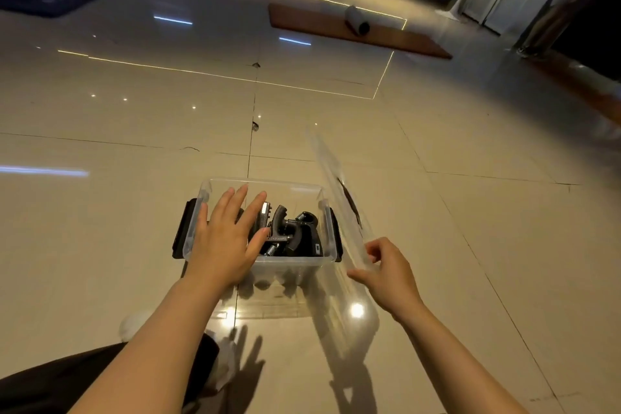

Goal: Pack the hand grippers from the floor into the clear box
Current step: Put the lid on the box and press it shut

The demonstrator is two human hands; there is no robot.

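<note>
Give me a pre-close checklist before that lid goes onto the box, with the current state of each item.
1. Black hand grippers inside the clear plastic box: ok.
2. No gripper left on the beige tiled floor near the box: ok in what the view shows.
3. Clear plastic lid held: ok, the right hand pinches its near edge, lid tilted up beside the box.
4. Opening free: not ok, the left hand is spread flat over the box's left side.
5. Black side latches swung clear: cannot tell.
6. Grippers below rim height: cannot tell.
</note>
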